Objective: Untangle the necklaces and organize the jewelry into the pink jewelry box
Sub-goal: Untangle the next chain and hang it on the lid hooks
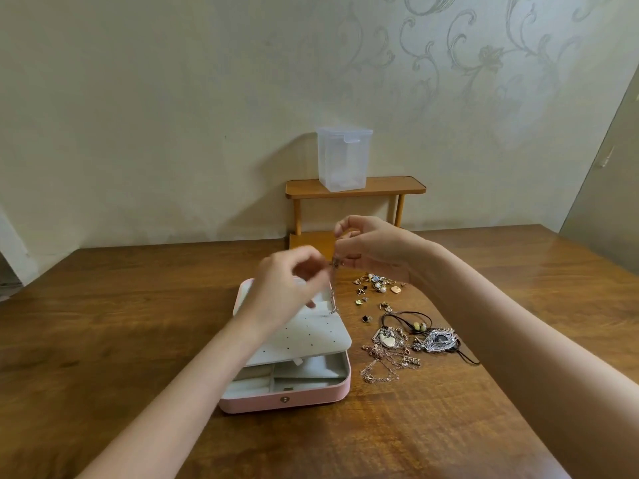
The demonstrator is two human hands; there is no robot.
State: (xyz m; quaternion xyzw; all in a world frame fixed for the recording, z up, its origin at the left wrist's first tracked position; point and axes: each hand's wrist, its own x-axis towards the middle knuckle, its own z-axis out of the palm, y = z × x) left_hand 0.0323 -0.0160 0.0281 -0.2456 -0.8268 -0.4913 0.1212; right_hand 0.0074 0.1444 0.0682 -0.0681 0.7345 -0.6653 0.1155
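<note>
The pink jewelry box (311, 397) lies open on the wooden table, its white perforated tray (304, 337) tilted over grey compartments. Above the box's far right corner my left hand (287, 281) and my right hand (370, 250) both pinch the top of a thin silver chain (333, 299). The chain hangs down to the tray. Right of the box lies a tangle of necklaces (397, 350) with a heart pendant, a silver feather pendant (439, 340) and a black cord. Behind them small earrings and rings (377, 288) are scattered.
A small wooden shelf stand (356, 188) stands at the table's back edge against the wall, carrying a translucent plastic container (344, 159). A door or panel (608, 174) is at the far right.
</note>
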